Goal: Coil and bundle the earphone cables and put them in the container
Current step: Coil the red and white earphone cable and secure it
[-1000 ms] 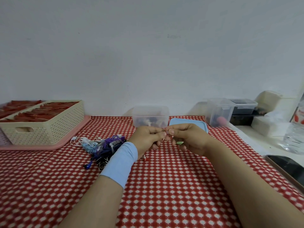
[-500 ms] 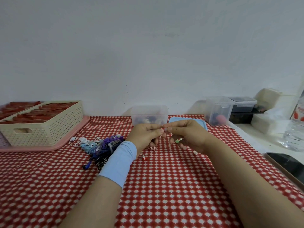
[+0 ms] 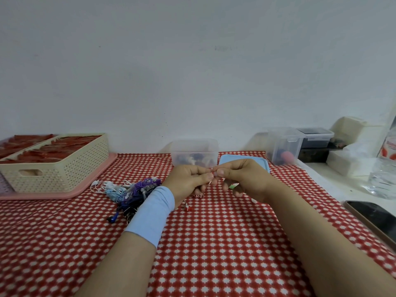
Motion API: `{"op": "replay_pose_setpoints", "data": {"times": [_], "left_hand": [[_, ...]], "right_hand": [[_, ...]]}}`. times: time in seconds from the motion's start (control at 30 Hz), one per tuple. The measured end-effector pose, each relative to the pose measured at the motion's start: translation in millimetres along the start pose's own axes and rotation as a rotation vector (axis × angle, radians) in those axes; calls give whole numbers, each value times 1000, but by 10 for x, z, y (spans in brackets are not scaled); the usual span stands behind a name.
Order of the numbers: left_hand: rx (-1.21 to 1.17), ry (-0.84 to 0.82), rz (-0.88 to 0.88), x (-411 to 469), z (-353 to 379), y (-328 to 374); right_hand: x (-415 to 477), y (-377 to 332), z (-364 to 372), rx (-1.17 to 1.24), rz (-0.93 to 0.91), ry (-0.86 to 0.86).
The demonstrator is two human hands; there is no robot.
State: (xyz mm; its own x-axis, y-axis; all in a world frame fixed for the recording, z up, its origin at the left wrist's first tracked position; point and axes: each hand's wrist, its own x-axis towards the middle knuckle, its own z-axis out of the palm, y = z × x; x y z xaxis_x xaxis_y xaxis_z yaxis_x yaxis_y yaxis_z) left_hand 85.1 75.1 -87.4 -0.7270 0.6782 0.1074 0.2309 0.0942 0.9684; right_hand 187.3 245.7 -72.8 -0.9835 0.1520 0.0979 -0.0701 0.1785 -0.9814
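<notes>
The left hand point(image 3: 188, 181) and right hand point(image 3: 244, 179) meet fingertip to fingertip above the cloth, each pinching a thin red-and-white earphone cable point(image 3: 198, 195). Most of the cable is hidden inside the curled fingers. Loose loops and one earbud point(image 3: 188, 208) dangle below the left palm. The clear container point(image 3: 195, 146) stands just behind the hands, its contents blurred, probably bundled cables. The right hand hides most of the blue lid point(image 3: 227, 162). A phone point(image 3: 377, 217) is cut off at the right edge.

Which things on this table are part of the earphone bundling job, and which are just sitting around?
Job: left hand, right hand, red-and-white earphone cable pinched between them, tangled earphone pile, clear container, blue lid.
Lying about: cream basket, phone, plastic bottle, lidded boxes.
</notes>
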Motion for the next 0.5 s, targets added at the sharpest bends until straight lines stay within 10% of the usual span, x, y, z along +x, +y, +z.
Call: {"op": "replay_pose_setpoints", "data": {"times": [0.5], "left_hand": [[81, 72, -13, -15, 9, 47]], "right_hand": [[39, 18, 32, 37, 68, 63]]}}
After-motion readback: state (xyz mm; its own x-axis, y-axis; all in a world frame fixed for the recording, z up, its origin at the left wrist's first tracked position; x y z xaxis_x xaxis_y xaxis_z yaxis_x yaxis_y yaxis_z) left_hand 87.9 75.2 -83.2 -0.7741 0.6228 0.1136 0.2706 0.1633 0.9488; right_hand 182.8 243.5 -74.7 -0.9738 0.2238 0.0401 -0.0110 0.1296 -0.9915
